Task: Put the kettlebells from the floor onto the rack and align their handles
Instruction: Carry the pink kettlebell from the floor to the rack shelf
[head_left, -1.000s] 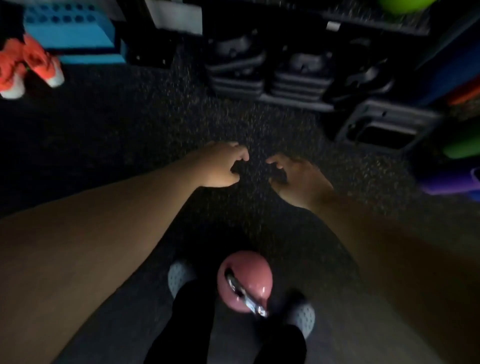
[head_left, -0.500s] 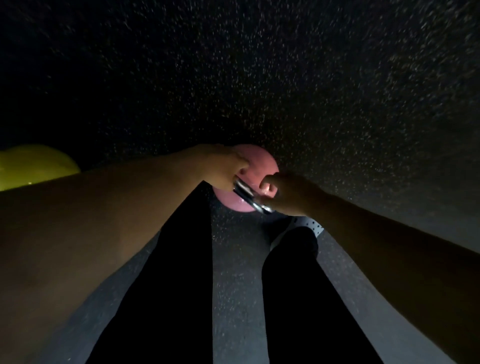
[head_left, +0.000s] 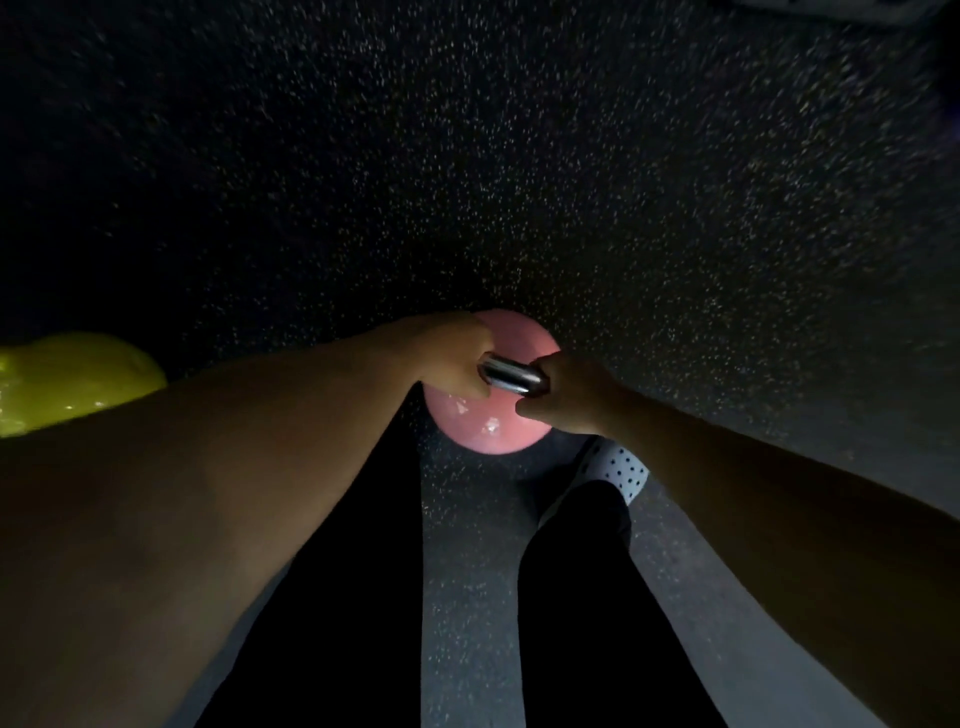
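Observation:
A pink kettlebell with a shiny metal handle sits low between my feet on the dark speckled floor. My left hand grips the left end of the handle, my right hand grips the right end, and both are closed around it. Whether the kettlebell rests on the floor or hangs just above it I cannot tell. A yellow kettlebell lies at the far left, half hidden behind my left arm. The rack is out of view.
My legs in black trousers fill the lower middle. A white dotted shoe stands just right of the pink kettlebell. Dark speckled rubber floor stretches ahead.
The view dropped from the rack to the floor. My hands came down from empty air onto the pink kettlebell's handle and closed on it, and the handle has turned more level.

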